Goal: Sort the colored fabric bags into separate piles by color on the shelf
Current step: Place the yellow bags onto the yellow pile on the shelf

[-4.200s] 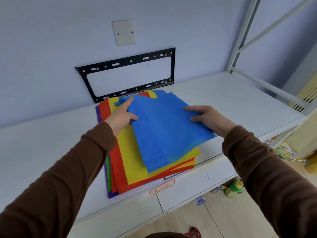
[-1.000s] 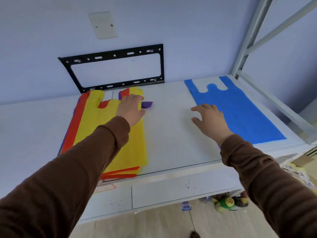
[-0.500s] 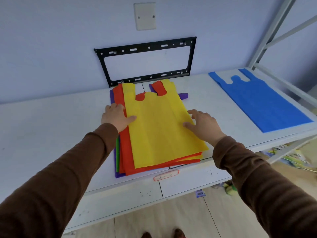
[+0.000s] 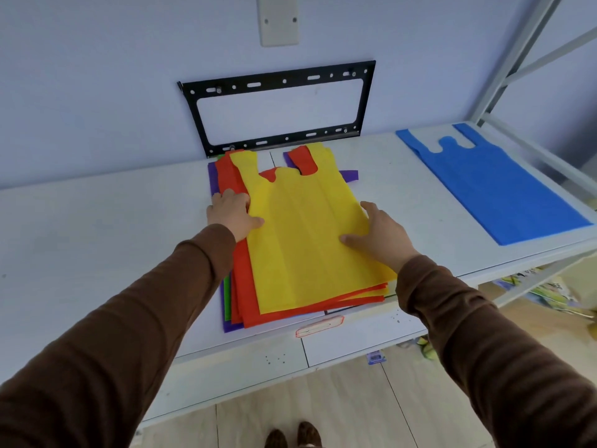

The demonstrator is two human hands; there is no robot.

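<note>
A stack of fabric bags lies mid-shelf, with a yellow bag [image 4: 303, 247] on top. Red bags [image 4: 240, 276], a green edge [image 4: 227, 299] and a purple bag [image 4: 350, 174] peek out beneath it. A single blue bag [image 4: 504, 189] lies flat by itself at the right end of the white shelf [image 4: 97, 227]. My left hand [image 4: 232, 211] rests on the stack's left side, its thumb on the yellow bag and its fingers on the red. At the yellow bag's right edge my right hand [image 4: 378, 234] lies flat, thumb on top.
A black metal bracket [image 4: 277, 84] is fixed to the wall behind the stack, below a white wall plate [image 4: 277, 19]. The shelf's white frame post [image 4: 504, 59] rises at the right. A red-outlined label [image 4: 319, 326] marks the front edge. Packets [image 4: 549, 289] lie lower right.
The blue bag, lifted off the stack earlier, now lies alone at the right. In the last half second both hands settled on the yellow bag's two sides.
</note>
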